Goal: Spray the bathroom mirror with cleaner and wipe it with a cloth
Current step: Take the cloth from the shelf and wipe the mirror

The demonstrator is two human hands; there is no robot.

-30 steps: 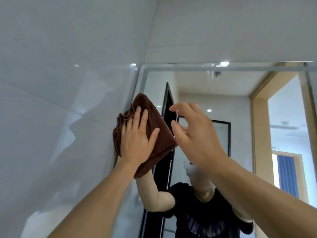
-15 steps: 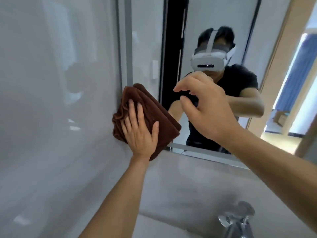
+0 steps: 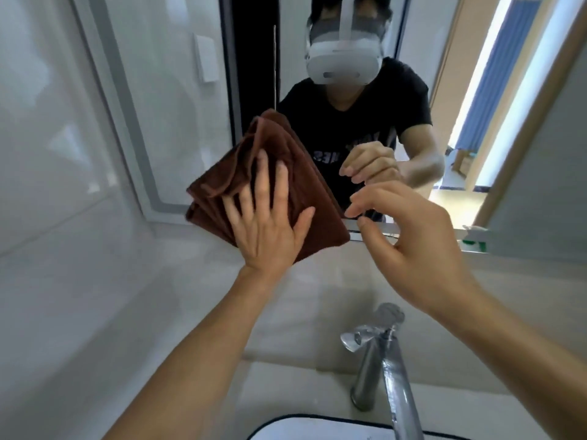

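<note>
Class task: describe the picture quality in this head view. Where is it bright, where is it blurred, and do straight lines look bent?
Head view: daylight blows out the doorway reflected in the mirror; the left hand on the cloth is slightly motion-smeared; the tap looks soft; the wide lens bows the mirror's frame.

left hand (image 3: 270, 230) has slid the cloth (image 3: 273, 182) down to the mirror's (image 3: 178, 90) bottom edge.

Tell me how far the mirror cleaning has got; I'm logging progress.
Wiping is underway: the left hand presses the brown cloth flat at the mirror's lower edge. The right hand hovers empty. No spray bottle shows. Remaining streaks cannot be judged.
</note>
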